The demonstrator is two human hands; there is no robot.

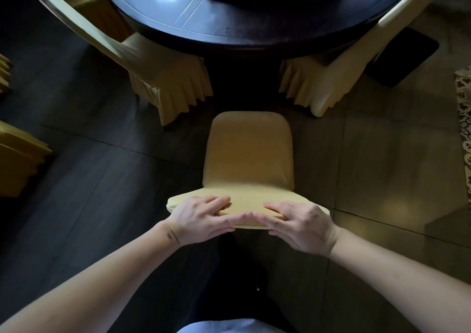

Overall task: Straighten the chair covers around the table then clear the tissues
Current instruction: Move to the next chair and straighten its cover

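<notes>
A chair in a tan cover (248, 154) stands directly below me, its seat pointing toward the round dark table (229, 30). Both hands grip the top edge of its backrest, side by side. My left hand (201, 218) has its fingers over the front of the top edge and its thumb behind. My right hand (298, 224) holds the same edge just to the right, and the thumbs nearly meet. No tissues are visible in this view.
Two more covered chairs with pleated skirts flank the table, one at left (163, 78) and one at right (328, 83). Pleated covers of further chairs show at the left edge (17, 159). A dark mat (405, 56) and a patterned rug (465, 129) lie at right.
</notes>
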